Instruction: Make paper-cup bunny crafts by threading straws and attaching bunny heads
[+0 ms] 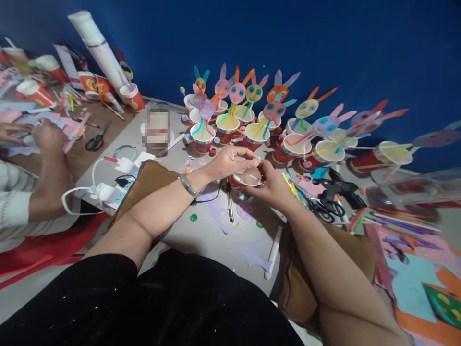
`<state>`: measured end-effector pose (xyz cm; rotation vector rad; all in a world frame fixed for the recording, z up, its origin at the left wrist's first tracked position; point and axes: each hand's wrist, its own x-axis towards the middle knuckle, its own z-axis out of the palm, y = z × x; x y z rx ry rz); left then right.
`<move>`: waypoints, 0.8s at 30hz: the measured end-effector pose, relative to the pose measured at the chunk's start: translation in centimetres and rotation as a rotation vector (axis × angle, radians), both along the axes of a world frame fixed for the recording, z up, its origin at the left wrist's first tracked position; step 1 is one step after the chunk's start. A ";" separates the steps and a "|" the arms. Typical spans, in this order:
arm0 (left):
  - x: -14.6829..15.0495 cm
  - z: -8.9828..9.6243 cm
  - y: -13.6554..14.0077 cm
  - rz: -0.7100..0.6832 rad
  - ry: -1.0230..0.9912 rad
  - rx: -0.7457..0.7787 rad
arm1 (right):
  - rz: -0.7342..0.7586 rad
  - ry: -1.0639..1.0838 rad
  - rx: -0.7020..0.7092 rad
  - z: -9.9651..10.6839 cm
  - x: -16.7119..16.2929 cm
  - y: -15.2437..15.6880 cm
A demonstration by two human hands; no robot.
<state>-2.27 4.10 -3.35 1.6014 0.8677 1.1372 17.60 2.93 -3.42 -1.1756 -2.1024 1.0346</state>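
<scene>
Co-worker's hand [50,135]: at far left, over pale paper, the held object too obscured to identify.
Black-handled scissors [95,142]: beside that hand, on the brown tabletop.
White cylinder [97,45]: tilted, next to red cups near the blue wall.
White plugs [107,192]: seated in a power strip, with a white cable looping outward.
Decorated cups [202,145]: ranged along the wall side from centre to right, bearing long-eared paper faces; the rightmost cup leans over.
Left hand [228,162]: fingers bent over the held cup's far rim; whether they grip the rim or a small pale piece cannot be told.
Pen [230,204]: on the grey surface [223,244], just beside the held cup.
Held cup [248,179]: between both hands, round end facing up, narrow strips across it.
Lilac paper cut-out [254,254]: flat, nearer the body.
Right hand [271,186]: fingers curled around the cup's side, gripping it.
Black glue gun [336,190]: right of centre, near another pair of scissors [328,210].
Coloured paper sheets [406,288]: overlapping at far right.
</scene>
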 end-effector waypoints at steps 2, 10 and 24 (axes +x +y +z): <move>-0.1 0.0 0.1 -0.003 0.021 0.016 | 0.001 -0.004 0.011 0.2 0.0 -0.1; -0.1 0.2 -0.1 -0.010 0.068 -0.011 | 0.014 -0.005 0.037 0.6 0.2 -0.2; -0.2 0.1 0.0 -0.158 -0.048 -0.175 | 0.048 -0.006 0.007 0.9 0.5 0.1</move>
